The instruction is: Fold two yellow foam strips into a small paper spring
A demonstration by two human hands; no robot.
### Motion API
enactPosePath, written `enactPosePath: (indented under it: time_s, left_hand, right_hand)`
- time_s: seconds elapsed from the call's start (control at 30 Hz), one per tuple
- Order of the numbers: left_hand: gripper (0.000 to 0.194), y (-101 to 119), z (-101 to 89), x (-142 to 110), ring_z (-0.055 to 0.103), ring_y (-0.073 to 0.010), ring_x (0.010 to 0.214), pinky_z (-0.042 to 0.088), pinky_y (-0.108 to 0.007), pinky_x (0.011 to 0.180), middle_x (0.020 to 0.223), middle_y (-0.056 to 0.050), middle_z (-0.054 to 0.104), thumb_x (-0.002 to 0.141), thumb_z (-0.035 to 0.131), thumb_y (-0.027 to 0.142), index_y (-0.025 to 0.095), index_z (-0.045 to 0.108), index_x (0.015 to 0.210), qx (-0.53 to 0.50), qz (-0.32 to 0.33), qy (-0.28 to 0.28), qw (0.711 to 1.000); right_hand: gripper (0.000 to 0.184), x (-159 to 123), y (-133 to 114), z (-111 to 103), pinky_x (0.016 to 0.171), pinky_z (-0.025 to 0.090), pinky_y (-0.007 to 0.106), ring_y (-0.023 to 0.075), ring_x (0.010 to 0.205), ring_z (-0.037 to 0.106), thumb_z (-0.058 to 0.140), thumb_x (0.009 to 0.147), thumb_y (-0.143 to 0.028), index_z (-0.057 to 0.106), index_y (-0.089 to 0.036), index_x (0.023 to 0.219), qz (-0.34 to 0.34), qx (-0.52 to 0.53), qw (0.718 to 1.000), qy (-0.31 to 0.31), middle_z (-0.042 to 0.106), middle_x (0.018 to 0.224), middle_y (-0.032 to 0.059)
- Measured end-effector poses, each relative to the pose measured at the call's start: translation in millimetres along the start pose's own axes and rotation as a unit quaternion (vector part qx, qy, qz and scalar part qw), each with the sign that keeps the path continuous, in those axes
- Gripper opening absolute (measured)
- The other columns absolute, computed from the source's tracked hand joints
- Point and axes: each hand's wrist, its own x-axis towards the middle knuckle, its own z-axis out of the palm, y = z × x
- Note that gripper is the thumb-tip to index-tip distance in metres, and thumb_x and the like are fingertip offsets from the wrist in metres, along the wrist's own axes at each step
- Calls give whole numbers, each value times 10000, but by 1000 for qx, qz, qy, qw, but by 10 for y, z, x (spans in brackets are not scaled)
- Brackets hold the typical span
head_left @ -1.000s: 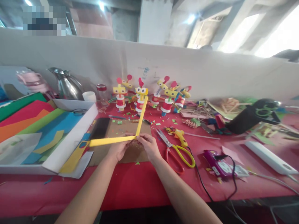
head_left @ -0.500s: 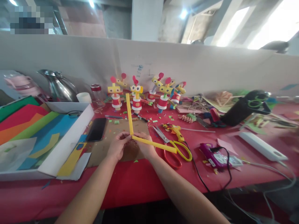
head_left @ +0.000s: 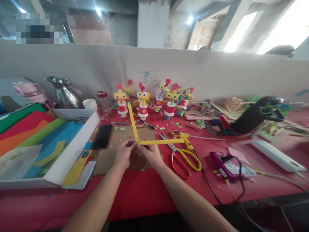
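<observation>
Two yellow paper strips (head_left: pixel 161 141) meet at a corner between my hands, one pointing away from me and the other to the right. My left hand (head_left: pixel 125 154) pinches them at the corner from the left. Close beside it, my right hand (head_left: pixel 151 155) grips the same corner from the right, with its fingers partly under the right-hand strip. Both hands are above a brown cardboard sheet (head_left: pixel 113 160). To the right of my right hand lie open scissors (head_left: pixel 180 158) with one red and one yellow handle, and a yellow glue gun (head_left: pixel 186 140).
Several paper-cup figures (head_left: pixel 143 109) stand at the back. On the left are a white box (head_left: pixel 55 170) of coloured paper and a black phone (head_left: pixel 102 136). Right are a purple power socket (head_left: pixel 222 164) with cords, a white power bank-like bar (head_left: pixel 277 155) and a tilted black bottle (head_left: pixel 248 117).
The right-hand strip has swung up from slanting downward to nearly level, and the other strip leans further left. Both hands keep hold of the corner. The whole view has shifted slightly.
</observation>
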Motion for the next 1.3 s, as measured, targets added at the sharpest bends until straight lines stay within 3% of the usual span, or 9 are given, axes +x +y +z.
enactPosePath:
  time_s: [0.1,0.3,0.57,0.7,0.8,0.97,1.1,1.2,1.3]
  left_hand:
    - [309,12,31,-9,604,-108,616,474,-243,652,661,5,658,475,848,241,142,640,682,-27,-13,-17,999]
    - [255,59,12,-1,613,-92,631,475,-208,636,716,-1,671,568,816,255,151,652,734,-47,-69,-43,996]
    - [257,81,-81,19,590,-119,641,433,-227,633,697,-32,679,597,795,322,145,718,767,139,-18,-72,988]
    - [266,58,-110,50,578,-130,623,421,-242,636,641,-30,662,545,812,334,141,719,704,136,-24,-56,989]
    - [297,61,-105,45,561,-123,613,408,-240,635,629,-17,647,517,821,347,139,711,698,117,-26,-50,992]
    - [292,65,-76,6,520,-109,596,381,-230,617,596,11,593,545,803,375,145,653,643,120,-17,-84,989]
    - [277,63,-70,12,490,-104,577,357,-223,602,561,29,554,582,767,380,154,607,602,150,16,-54,987]
    - [260,69,-83,41,477,-106,564,339,-223,590,532,36,539,583,752,366,162,590,577,179,44,-5,983]
    - [231,79,-109,72,479,-115,559,329,-228,573,530,34,550,578,747,353,167,612,600,202,50,24,978]
  right_hand:
    - [210,12,-13,0,775,507,326,201,790,654,690,712,-351,732,-194,845,29,41,998,40,722,818,40]
    - [183,30,-70,-45,707,506,296,187,716,646,677,712,-343,727,-171,748,39,34,997,52,713,734,31]
    - [162,38,-19,-67,743,514,325,210,769,661,677,704,-306,724,-187,803,11,-21,999,24,726,799,39]
    - [176,44,-3,-59,725,514,313,203,755,655,702,668,-302,705,-189,803,0,-23,999,45,719,791,36]
    - [187,40,-38,-59,763,503,324,216,795,655,702,679,-331,717,-188,799,7,-18,1000,17,725,822,49]
    - [170,24,-62,-60,725,492,311,203,757,638,719,698,-352,727,-195,765,-1,-10,1000,-3,699,766,40]
    - [193,33,-50,-49,597,436,250,134,605,568,736,685,-367,713,-177,707,32,24,998,41,633,622,0]
    - [261,76,-77,-88,491,350,224,89,498,474,750,655,-410,678,-159,646,68,77,987,126,560,528,-26]
    - [280,147,-163,-195,451,308,206,70,488,447,777,616,-402,683,-153,702,68,142,969,191,534,534,-38]
